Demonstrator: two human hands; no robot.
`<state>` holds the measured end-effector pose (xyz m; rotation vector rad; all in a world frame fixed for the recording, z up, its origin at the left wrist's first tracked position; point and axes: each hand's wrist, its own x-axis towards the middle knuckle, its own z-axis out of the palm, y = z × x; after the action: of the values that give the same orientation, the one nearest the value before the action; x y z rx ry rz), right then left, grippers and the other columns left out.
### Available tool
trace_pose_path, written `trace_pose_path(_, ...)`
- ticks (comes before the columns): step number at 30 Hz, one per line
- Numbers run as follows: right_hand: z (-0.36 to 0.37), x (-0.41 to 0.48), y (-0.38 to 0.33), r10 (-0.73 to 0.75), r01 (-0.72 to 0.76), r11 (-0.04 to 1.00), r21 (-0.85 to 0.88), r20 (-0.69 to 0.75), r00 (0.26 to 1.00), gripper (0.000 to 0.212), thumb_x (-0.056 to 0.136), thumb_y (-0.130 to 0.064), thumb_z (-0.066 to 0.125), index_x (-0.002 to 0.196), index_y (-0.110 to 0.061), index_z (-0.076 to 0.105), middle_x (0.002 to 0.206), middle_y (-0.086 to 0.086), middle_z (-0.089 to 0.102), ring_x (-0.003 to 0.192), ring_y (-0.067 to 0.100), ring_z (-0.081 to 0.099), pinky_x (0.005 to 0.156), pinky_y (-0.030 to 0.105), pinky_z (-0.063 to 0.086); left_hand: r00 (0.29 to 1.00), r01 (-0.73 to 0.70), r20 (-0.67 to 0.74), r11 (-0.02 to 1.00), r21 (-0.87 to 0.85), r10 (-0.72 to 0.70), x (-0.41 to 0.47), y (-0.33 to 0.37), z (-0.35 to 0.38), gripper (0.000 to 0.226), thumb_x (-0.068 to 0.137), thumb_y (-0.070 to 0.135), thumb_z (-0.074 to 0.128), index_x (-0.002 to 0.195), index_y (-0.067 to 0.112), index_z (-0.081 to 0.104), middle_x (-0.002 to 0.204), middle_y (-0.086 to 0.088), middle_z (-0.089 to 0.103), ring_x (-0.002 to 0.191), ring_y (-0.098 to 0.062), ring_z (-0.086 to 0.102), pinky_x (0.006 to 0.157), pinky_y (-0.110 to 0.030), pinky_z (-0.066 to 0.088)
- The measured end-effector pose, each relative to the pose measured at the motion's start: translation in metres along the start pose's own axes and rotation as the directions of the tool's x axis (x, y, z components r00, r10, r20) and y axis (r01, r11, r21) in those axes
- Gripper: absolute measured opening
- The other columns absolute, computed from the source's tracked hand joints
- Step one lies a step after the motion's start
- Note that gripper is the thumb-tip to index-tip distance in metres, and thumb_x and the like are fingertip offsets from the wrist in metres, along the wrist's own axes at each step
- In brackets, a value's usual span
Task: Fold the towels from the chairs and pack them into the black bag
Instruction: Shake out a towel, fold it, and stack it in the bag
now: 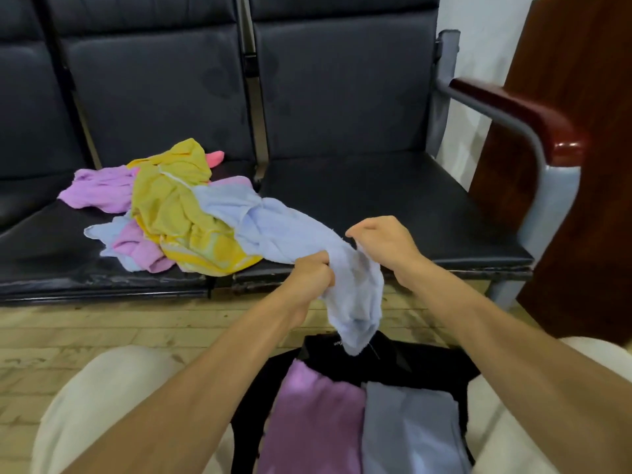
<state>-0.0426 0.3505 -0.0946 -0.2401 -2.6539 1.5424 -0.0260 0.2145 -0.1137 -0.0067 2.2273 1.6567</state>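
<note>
From my head camera, looking down: my left hand [313,273] is closed in a fist round a bunched part of the pale blue towel [290,230], fingers curled tight about the cloth. My right hand [379,241] is just beside it, its fingers bent and pinching the same towel's edge. One end of the towel hangs down from my hands over the black bag [393,357]; the other end trails back onto the towel pile on the left seat [44,254].

That pile is a crumpled heap: a yellow towel [174,206] on top, a lilac towel [99,189] spread out behind it on the left, and a corner of a pink towel [217,158] poking out at the back. The right seat [376,200] lies beyond my hands, with its wooden armrest [513,107] at the far side.

The black bag sits between my knees (cream trousers on both). A folded purple towel [314,405] and a folded grey-blue towel [410,425] lie side by side, touching, against it; I cannot tell whether they are inside it or lying on top.
</note>
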Motion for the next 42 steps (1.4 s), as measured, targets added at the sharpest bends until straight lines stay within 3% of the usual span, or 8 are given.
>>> trace_pose_path(3, 0.005, -0.001, 0.005, 0.055, -0.057, 0.998, 0.027, 0.093, 0.994, 0.036, 0.087, -0.019, 0.056, 0.056, -0.003, 0.045, 0.063, 0.008, 0.037, 0.065, 0.02, 0.034, 0.062, 0.032, 0.031, 0.998, 0.043, -0.045, 0.999, -0.032, -0.044, 0.0, -0.005, -0.004, 0.033, 0.063, 0.008, 0.043, 0.093, 0.004, 0.057, 0.089, -0.003, 0.053, 0.082, -0.018, 0.047, 0.071, -0.028, 0.039)
trace_pose_path(7, 0.018, 0.003, 0.019, 0.051, -0.052, 0.999, -0.002, 0.144, 0.988, 0.033, 0.085, -0.017, 0.061, 0.098, 0.013, 0.06, 0.077, 0.007, 0.048, 0.071, 0.018, 0.042, 0.065, 0.031, 0.037, 0.989, 0.14, -0.04, 0.985, -0.099, -0.144, -0.001, -0.009, -0.004, 0.018, 0.093, -0.001, 0.036, 0.081, 0.002, 0.049, 0.075, -0.005, 0.046, 0.066, -0.01, 0.043, 0.056, -0.016, 0.039)
trace_pose_path(14, 0.03, -0.006, 0.015, -0.05, 0.077, 0.969, -0.233, 0.119, 0.992, 0.022, 0.087, -0.013, 0.06, 0.078, 0.007, 0.064, 0.073, 0.019, 0.053, 0.07, 0.018, 0.046, 0.059, 0.026, 0.042, 0.98, 0.085, -0.163, 0.982, -0.169, -0.113, -0.003, -0.028, -0.012, 0.021, 0.091, -0.001, 0.041, 0.098, -0.004, 0.061, 0.094, -0.016, 0.064, 0.073, -0.015, 0.057, 0.066, -0.024, 0.049)
trace_pose_path(21, 0.011, -0.015, 0.003, 0.065, -0.156, 0.795, 0.587, 0.174, 0.983, 0.013, 0.092, -0.006, 0.044, 0.089, -0.008, 0.056, 0.095, 0.012, 0.055, 0.089, 0.026, 0.049, 0.076, 0.036, 0.041, 0.903, -0.106, -0.416, 0.882, -0.459, -0.108, -0.008, -0.044, -0.024, 0.025, 0.085, -0.01, 0.05, 0.101, 0.007, 0.056, 0.097, -0.01, 0.063, 0.086, -0.02, 0.056, 0.067, -0.023, 0.046)
trace_pose_path(28, -0.002, -0.028, 0.014, 0.131, -0.435, 0.567, 0.699, 0.445, 0.886, 0.032, 0.09, -0.002, 0.038, 0.104, 0.003, 0.066, 0.089, 0.008, 0.065, 0.079, 0.019, 0.06, 0.068, 0.031, 0.052, 0.867, -0.109, -0.419, 0.72, -0.686, -0.268, -0.009, -0.042, -0.024, 0.034, 0.083, -0.006, 0.061, 0.116, -0.006, 0.052, 0.089, -0.013, 0.06, 0.061, -0.015, 0.052, 0.044, -0.018, 0.044)
trace_pose_path(32, -0.002, -0.031, 0.017, 0.178, -0.535, 0.508, 0.675, 0.525, 0.832, 0.014, 0.085, -0.001, 0.039, 0.085, -0.007, 0.052, 0.078, 0.007, 0.057, 0.074, 0.019, 0.055, 0.065, 0.029, 0.053, 0.927, 0.002, -0.287, 0.767, -0.641, -0.242, -0.013, -0.035, -0.018, 0.012, 0.085, -0.003, 0.06, 0.079, 0.007, 0.056, 0.068, -0.008, 0.053, 0.054, -0.015, 0.044, 0.045, -0.02, 0.035)
trace_pose_path(38, -0.002, -0.034, 0.019, 0.193, -0.591, 0.543, 0.596, 0.597, 0.779, 0.018, 0.09, -0.005, 0.042, 0.092, -0.001, 0.059, 0.082, 0.01, 0.063, 0.07, 0.021, 0.065, 0.062, 0.028, 0.057, 0.975, 0.055, -0.187, 0.944, -0.325, -0.121, -0.024, -0.034, -0.007, 0.009, 0.093, 0.018, 0.059, 0.088, 0.012, 0.056, 0.077, -0.003, 0.057, 0.065, -0.012, 0.052, 0.056, -0.021, 0.038)
trace_pose_path(42, 0.0, -0.035, 0.022, 0.202, -0.61, 0.615, 0.5, 0.648, 0.735, 0.037, 0.09, -0.013, 0.056, 0.122, 0.004, 0.06, 0.12, 0.017, 0.066, 0.106, 0.029, 0.066, 0.087, 0.036, 0.056, 0.982, -0.05, -0.188, 0.981, -0.187, 0.014, -0.028, -0.027, -0.019, 0.027, 0.099, 0.026, 0.048, 0.113, 0.003, 0.055, 0.104, -0.007, 0.066, 0.093, -0.019, 0.063, 0.085, -0.036, 0.052)
